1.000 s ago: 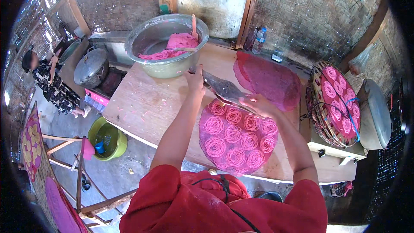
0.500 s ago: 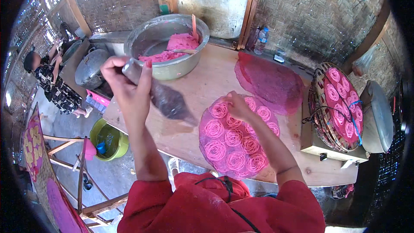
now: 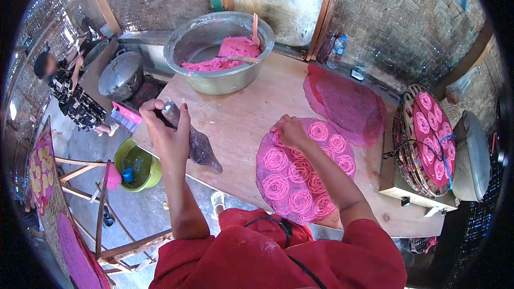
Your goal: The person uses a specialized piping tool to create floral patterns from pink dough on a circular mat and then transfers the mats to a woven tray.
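Note:
My left hand (image 3: 168, 135) is wrapped round a dark, cone-shaped piping bag (image 3: 202, 150), held above the table's left part. The bag's narrow end points down toward me, and its top pokes out above my fingers. My right hand (image 3: 292, 134) is lowered to the far left part of a round pink mesh sheet (image 3: 264, 200). Its fingers are drawn together at a pink strand swirl (image 3: 277, 138), which they partly cover; anything between them is hidden. Several more coiled swirls (image 3: 276, 187) lie on that sheet.
A large metal basin (image 3: 219, 83) with pink dough (image 3: 239, 46) stands at the back. Stacked pink mesh sheets (image 3: 348, 108) lie beyond my right hand. To the right is a rack of swirls (image 3: 428, 134). A person (image 3: 77, 88) stands far left, beyond a green tub (image 3: 150, 174).
The piping bag, smeared by motion before, now hangs steadier with its tip lower and nearer me. My right hand stays at the same part of the sheet, its fingers lower. The whole view has shifted slightly.

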Demonstrator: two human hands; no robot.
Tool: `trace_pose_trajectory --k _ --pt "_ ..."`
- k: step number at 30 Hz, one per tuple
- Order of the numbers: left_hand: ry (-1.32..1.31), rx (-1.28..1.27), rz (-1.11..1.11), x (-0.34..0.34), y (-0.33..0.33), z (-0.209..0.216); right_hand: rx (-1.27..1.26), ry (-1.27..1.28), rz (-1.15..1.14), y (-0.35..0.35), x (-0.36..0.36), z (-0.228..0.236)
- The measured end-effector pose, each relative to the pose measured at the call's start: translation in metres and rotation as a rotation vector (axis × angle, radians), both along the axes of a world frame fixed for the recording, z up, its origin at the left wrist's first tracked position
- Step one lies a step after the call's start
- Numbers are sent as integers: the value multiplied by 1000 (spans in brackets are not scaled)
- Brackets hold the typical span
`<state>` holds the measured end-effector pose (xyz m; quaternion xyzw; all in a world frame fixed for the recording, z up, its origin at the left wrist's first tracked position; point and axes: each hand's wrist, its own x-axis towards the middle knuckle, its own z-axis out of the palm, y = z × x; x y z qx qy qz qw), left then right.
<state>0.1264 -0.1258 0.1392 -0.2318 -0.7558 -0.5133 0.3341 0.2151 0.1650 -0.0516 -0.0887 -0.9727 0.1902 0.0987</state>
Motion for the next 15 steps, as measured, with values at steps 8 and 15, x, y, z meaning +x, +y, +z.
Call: trace_pose_trajectory --k 8,15 --pt "87 -11 17 -2 0 -5 11 40 -74 8 14 22" --pt "125 -36 35 -5 2 -2 394 35 53 10 24 24"
